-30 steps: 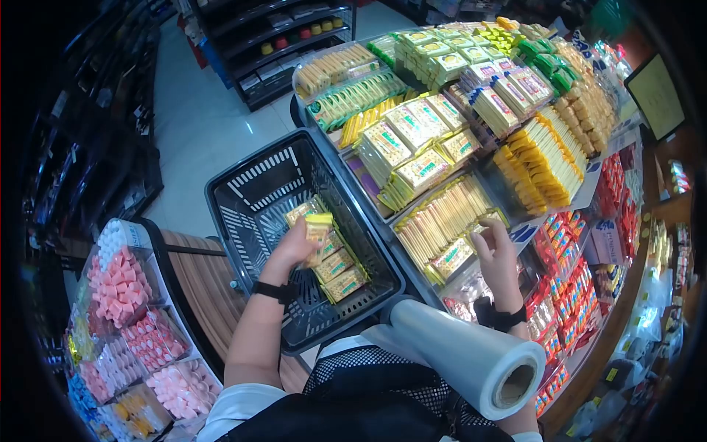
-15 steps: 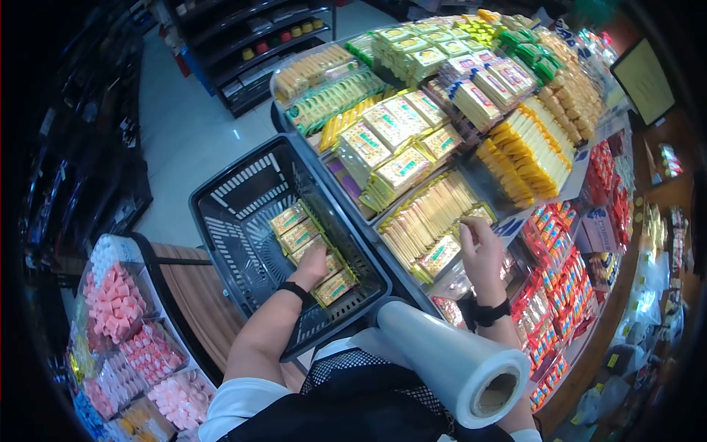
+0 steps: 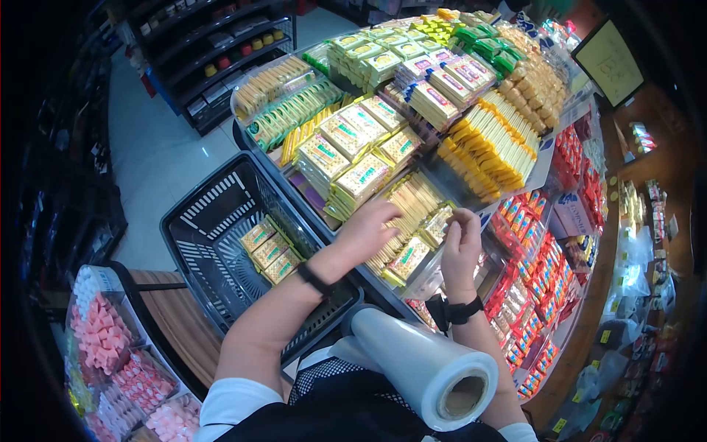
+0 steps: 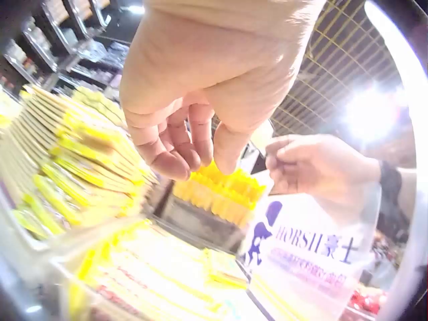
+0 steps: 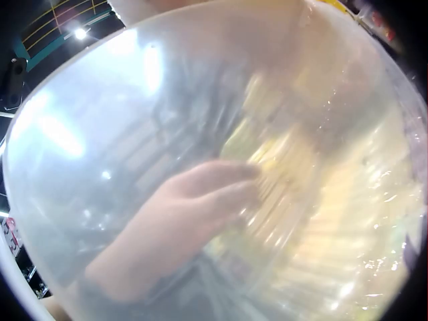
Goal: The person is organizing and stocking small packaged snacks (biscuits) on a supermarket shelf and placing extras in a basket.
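My left hand (image 3: 368, 232) hovers over a clear bin of upright cream and yellow snack packs (image 3: 412, 199). In the left wrist view its fingers (image 4: 175, 140) bend loosely downward with nothing between them. At the bin's near right corner is my right hand (image 3: 462, 254), fingers lightly bent and holding nothing visible, beside flat-lying packs (image 3: 407, 261). Several matching packs (image 3: 274, 250) lie in a row in the black basket (image 3: 171, 232), partly hidden behind my left forearm. Clear plastic (image 5: 134, 127) covers most of the right wrist view, blurring my left hand behind it.
A large roll of clear plastic (image 3: 412, 361) sits in front of my body, between the forearms. Stacked snack packs (image 3: 342, 151) rise beyond the bin. Red packets (image 3: 526, 261) fill bins at right, pink sweets (image 3: 103, 335) at lower left. A printed panel (image 4: 307, 247) borders the bin.
My left hand held a pack over the basket, reached down onto the row there, and has now moved right to the bin without it. My right hand stays by the bin. The head view has shifted.
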`<state>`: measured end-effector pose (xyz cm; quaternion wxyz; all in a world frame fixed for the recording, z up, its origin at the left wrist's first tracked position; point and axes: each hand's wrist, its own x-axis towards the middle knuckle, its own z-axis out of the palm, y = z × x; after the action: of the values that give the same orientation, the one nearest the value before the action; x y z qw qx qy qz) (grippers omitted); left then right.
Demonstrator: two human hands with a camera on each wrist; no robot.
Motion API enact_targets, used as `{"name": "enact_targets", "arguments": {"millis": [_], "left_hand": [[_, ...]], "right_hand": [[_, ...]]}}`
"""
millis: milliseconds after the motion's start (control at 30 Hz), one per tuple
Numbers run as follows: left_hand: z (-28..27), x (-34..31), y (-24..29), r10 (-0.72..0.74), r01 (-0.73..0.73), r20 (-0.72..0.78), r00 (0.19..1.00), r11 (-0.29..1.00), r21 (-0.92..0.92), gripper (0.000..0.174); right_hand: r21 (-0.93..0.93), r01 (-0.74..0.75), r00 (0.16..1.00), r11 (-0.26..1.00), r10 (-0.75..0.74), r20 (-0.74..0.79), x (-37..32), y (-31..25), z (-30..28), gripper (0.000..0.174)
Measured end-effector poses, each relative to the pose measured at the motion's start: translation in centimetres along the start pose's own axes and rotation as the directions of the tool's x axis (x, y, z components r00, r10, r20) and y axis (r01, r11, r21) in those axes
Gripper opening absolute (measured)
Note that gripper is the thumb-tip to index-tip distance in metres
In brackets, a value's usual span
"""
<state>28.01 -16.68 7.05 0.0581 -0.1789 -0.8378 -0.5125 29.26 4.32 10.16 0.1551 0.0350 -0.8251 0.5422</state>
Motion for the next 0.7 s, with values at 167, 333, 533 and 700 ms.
{"name": "enact_targets", "arguments": {"millis": [167, 333, 533, 700], "left_hand": [[9.4, 5.6, -3.0, 0.135, -0.175, 0.253, 0.958, 0.975, 0.140, 0.039], [14.0, 7.2, -3.1, -0.008, -0.116, 0.354, 0.935, 0.938, 0.326, 0.046], [16.8, 9.7, -2.8, -0.183, 0.080, 0.174, 0.967, 0.875, 0.478, 0.045], [16.9, 10.0, -1.9, -0.314, 0.204, 0.141, 0.939, 0.839, 0.505, 0.050]], "right_hand": [[-0.104, 0.063, 0.993, 0.993, -0.072, -0.089, -0.3, 1.0, -1.7, 0.016], [-0.131, 0.042, 0.991, 0.990, -0.059, -0.123, -0.4, 1.1, -1.3, 0.013], [-0.092, 0.041, 0.990, 0.995, -0.053, -0.132, 0.7, 1.5, -1.0, 0.014], [0.071, -0.005, 0.987, 0.997, 0.017, -0.161, 0.3, 0.8, -0.8, 0.016]]}}
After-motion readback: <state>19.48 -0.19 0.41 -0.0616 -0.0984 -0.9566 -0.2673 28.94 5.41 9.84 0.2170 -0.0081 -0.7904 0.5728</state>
